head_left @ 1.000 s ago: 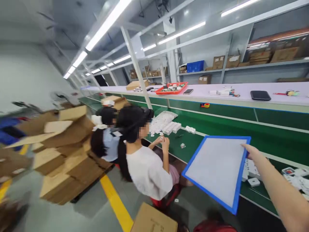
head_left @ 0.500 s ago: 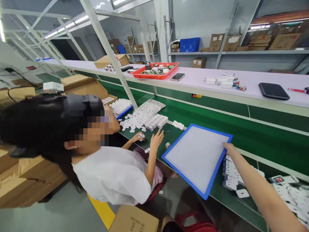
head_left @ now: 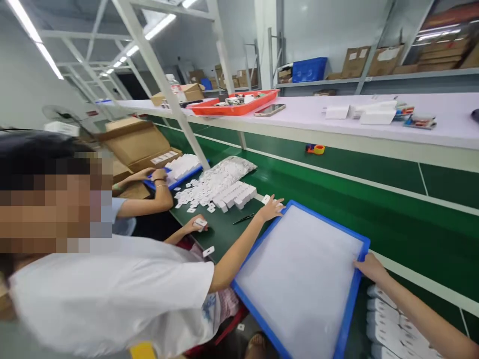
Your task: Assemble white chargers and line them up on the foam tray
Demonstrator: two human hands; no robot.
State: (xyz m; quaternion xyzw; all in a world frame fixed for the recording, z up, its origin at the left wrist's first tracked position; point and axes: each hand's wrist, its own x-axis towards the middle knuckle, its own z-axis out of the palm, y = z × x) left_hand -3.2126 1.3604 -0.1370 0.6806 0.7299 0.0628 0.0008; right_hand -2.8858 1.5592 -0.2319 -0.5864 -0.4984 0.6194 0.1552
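My right hand [head_left: 371,268] grips the right rim of a blue-edged, white-bottomed tray [head_left: 299,284], thumb on the frame. The tray is tilted, partly over the green bench and partly past its front edge, with nothing lying in it. Just below my right forearm stand rows of white plastic casings [head_left: 389,319]. My left hand is not in view. Close to the tray's far left corner, a co-worker's hand [head_left: 270,209] reaches over small white pieces. That person's other hand [head_left: 195,224] holds a white casing.
Loose white plates [head_left: 196,194], a filled plastic bag [head_left: 234,169] and stacked casings [head_left: 235,193] lie on the green bench [head_left: 220,232], with a black pen-like tool [head_left: 244,219]. Above runs a shelf [head_left: 299,112] bearing a red tray [head_left: 234,103] and a phone [head_left: 270,110]. The co-worker sits close at left.
The tray has come lower and nearer in view, still in my right hand. The co-worker's reaching hand has moved right to the small white pieces beside the tray. My view has shifted.
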